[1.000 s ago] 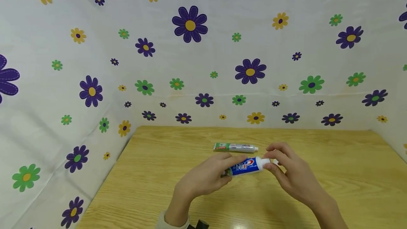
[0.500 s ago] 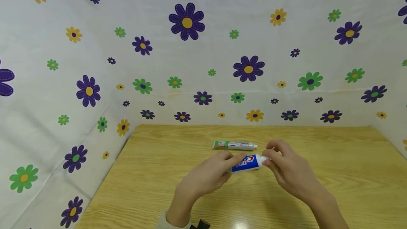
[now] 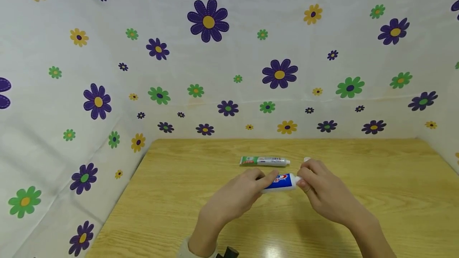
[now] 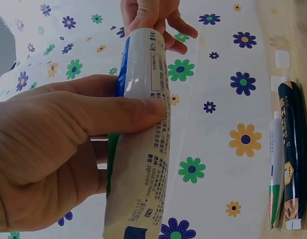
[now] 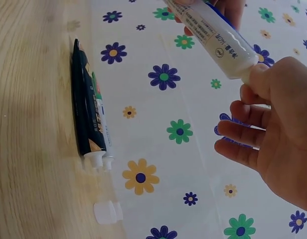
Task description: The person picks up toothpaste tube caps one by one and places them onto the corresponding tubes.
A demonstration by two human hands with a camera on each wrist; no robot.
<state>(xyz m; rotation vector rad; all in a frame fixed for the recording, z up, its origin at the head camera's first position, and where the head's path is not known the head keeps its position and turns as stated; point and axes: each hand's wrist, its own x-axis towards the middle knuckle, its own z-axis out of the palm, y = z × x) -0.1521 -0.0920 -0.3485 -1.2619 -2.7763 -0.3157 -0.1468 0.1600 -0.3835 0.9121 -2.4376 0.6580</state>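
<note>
The left hand (image 3: 233, 196) holds the blue tube (image 3: 285, 181) round its body, thumb across one face. The right hand (image 3: 326, 190) pinches the tube's white tip between thumb and forefinger, its other fingers spread apart; whether it grips cap or neck is too small to tell. The tube is raised above the tabletop (image 3: 179, 178), nearly parallel to the back edge, its tip toward the right edge.

Just beyond, between the hands and the back edge, the silver tube (image 3: 269, 161) lies along that edge. The black tube (image 5: 87, 99) lies just beside it, seen in the wrist views. A white cap (image 3: 307, 159) sits past the silver tube's nozzle, partly behind the right hand.

Wide spans of wood run from the hands to the left and right edges. Flowered cloth (image 3: 201, 65) rises along the back edge.
</note>
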